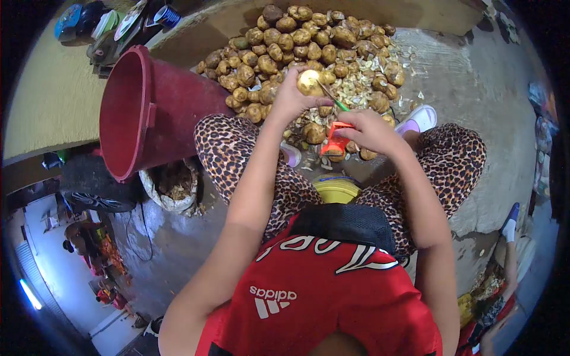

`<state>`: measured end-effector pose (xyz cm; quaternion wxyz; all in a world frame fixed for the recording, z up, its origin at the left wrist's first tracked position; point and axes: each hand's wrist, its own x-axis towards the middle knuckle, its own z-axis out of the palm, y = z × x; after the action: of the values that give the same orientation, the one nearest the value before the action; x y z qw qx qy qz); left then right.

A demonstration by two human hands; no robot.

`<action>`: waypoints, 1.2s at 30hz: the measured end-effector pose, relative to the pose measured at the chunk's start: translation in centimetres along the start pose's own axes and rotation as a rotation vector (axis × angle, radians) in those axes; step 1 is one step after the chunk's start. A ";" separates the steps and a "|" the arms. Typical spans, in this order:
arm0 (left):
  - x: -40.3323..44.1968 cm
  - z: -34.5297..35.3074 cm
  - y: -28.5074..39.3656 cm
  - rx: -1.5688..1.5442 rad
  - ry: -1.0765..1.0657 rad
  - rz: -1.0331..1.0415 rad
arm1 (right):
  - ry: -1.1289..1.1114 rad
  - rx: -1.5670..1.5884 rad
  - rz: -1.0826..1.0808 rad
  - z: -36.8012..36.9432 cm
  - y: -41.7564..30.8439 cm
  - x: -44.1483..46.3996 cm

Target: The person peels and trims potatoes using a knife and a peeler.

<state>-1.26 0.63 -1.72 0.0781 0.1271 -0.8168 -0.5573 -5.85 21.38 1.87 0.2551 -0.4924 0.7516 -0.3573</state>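
Green-handled knife [340, 104] against a pale potato [309, 83]

The left hand [290, 102] holds the pale potato in a rounded grip, fairly wide, with the thumb spread out below it. The potato is up in the air, over the near part of the heap of brown potatoes [288, 43]. The right hand [369, 132] is closed narrowly around the green handle – the blade reaches up to the side of the pale potato. An orange-red tool [337, 139] hangs at the same hand, below the thumb; how firmly it is gripped, I cannot tell.

The heap spreads over the concrete floor [469, 89] along its far edge, by the low wall [219, 22]. Light peelings [356, 80] lie among the potatoes on its right side. To the left, a big dark red bucket [178, 98] is tipped with its mouth facing left, and an open white sack [172, 193] with dark brown contents stands nearer, just below it. Between the person's legs in leopard-print trousers [237, 154] is a yellow container [336, 191] – only its upper part shows
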 end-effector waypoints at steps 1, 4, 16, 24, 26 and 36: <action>-0.2 -0.1 0.2 -0.003 -0.024 -0.015 | -0.043 -0.003 0.026 -0.4 -0.1 -0.1; -0.3 -0.2 1.4 0.106 -0.065 -0.058 | -0.121 -0.013 0.093 -1.4 -0.3 -0.5; 0.3 -1.8 1.0 -0.090 -0.068 -0.078 | 0.084 0.240 -0.017 -2.4 0.9 -1.6; -0.1 -1.0 0.9 -0.810 -0.267 -0.208 | 0.138 0.117 -0.036 -0.2 0.7 -0.2; -0.2 -0.9 1.0 -0.755 -0.265 -0.161 | 0.166 0.098 -0.052 0.0 0.6 -0.2; -0.4 -2.3 2.0 -0.179 -0.356 0.016 | -0.005 0.032 -0.070 -1.1 0.2 -1.0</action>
<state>-0.54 -0.60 0.98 -0.0523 0.0127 -0.7659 -0.6407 -6.43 22.65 2.44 0.2523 -0.5151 0.7274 -0.3766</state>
